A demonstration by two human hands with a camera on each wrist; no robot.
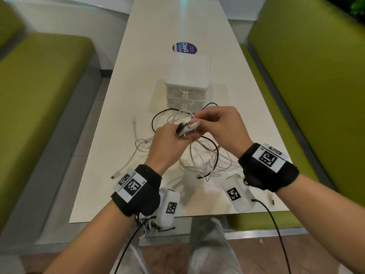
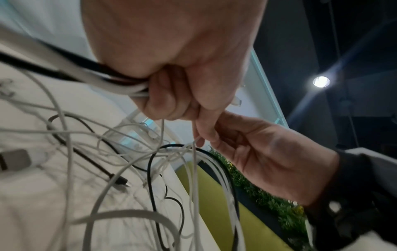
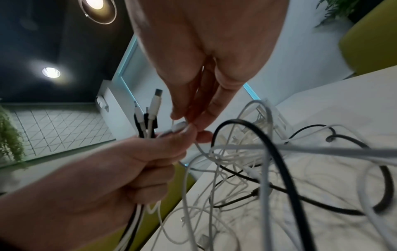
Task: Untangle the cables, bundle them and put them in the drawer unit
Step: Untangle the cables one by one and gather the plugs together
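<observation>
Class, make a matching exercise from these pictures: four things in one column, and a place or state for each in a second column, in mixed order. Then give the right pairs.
Things
1. left hand
2. right hand
3. drawer unit
4. round sticker

Places or states
A. stands on the table, drawers closed
B. pinches a white cable at one plug end
C. lies flat on the table beyond the unit
D. grips several cable ends together, black and white

Pairs: 1-D, 2-B, 3-A, 4-C
</observation>
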